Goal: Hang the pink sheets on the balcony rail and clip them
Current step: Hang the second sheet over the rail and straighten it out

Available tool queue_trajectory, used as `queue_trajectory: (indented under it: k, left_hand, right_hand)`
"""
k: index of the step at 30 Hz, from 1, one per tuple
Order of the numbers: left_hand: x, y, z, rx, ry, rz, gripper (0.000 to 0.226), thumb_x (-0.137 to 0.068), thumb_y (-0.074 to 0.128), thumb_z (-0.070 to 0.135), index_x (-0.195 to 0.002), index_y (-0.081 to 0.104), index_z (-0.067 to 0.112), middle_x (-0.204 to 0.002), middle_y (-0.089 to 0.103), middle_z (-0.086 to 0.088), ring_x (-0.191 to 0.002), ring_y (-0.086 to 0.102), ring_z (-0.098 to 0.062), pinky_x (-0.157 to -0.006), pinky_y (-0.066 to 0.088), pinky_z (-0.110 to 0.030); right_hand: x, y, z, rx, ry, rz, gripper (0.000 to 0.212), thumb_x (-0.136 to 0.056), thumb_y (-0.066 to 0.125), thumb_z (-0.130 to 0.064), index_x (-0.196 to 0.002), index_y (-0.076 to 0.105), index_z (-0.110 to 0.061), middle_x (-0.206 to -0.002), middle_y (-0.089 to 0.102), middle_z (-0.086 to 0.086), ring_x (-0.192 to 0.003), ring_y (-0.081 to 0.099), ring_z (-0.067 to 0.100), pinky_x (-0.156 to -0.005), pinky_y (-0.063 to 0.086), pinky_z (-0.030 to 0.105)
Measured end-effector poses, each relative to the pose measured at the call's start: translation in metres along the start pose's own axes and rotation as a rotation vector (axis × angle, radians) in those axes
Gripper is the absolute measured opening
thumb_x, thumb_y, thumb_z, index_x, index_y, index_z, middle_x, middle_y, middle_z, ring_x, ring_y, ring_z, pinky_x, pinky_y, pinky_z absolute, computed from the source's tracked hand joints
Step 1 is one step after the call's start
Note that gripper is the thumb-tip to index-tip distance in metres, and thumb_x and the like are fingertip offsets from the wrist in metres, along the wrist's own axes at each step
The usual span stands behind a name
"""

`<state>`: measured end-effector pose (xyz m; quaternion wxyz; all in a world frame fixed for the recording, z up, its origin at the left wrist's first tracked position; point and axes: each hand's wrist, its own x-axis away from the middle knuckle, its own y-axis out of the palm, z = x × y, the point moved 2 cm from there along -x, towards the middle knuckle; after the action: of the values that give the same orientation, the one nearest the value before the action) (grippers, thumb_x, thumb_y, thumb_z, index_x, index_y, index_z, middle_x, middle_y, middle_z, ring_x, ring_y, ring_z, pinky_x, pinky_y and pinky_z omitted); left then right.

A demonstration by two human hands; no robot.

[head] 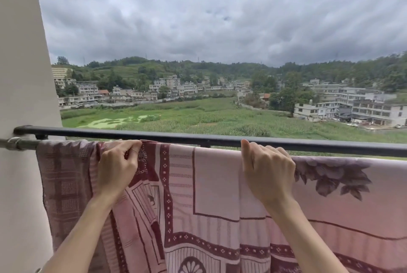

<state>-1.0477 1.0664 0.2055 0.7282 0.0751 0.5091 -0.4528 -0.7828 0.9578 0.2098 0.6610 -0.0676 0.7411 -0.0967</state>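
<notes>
A pink sheet (215,184) with dark red borders and a purple flower print hangs over a bar just below the black balcony rail (154,135). My left hand (116,167) grips the sheet's top edge near its left end, with the fingers curled over bunched fabric. Further right, my right hand (267,169) holds the top fold of the sheet, fingers hooked over the far side. No clips are in view.
A white wall or pillar (22,74) stands at the left, where the rail and a grey pipe fitting (15,143) meet it. Beyond the rail lie green fields, buildings and hills far below.
</notes>
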Motion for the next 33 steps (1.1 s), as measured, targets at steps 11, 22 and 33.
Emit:
queue_trajectory:
  k: [11,22,33]
  left_hand:
    - [0.059,-0.016,0.101,-0.046,0.357,-0.286,0.039,-0.092,0.042,0.042,-0.128,0.048,0.027,-0.128,0.047,0.019,-0.123,0.036,0.002,-0.112,0.015,-0.032]
    - [0.066,-0.030,0.102,0.107,0.243,-0.158,0.012,-0.089,0.057,0.018,-0.091,0.069,0.022,-0.083,0.067,0.011,-0.081,0.060,-0.011,-0.081,0.043,-0.030]
    - [0.026,-0.109,0.027,-0.177,-0.176,-0.114,0.021,-0.095,0.040,0.015,-0.088,0.060,0.011,-0.090,0.067,-0.019,-0.088,0.059,-0.037,-0.075,0.041,-0.039]
  right_hand:
    - [0.020,-0.057,-0.003,0.054,-0.023,-0.130,0.043,-0.091,0.040,-0.040,-0.059,0.058,-0.019,-0.054,0.058,-0.003,-0.053,0.056,0.021,-0.061,0.041,0.031]
    - [0.027,-0.105,0.003,-0.042,-0.019,-0.252,0.051,-0.093,0.028,-0.044,-0.107,0.066,-0.014,-0.085,0.071,0.001,-0.078,0.065,0.022,-0.075,0.045,0.034]
    - [0.027,-0.129,0.002,0.079,-0.006,-0.199,0.042,-0.091,0.034,-0.041,-0.077,0.067,-0.020,-0.067,0.064,-0.003,-0.065,0.058,0.022,-0.070,0.036,0.035]
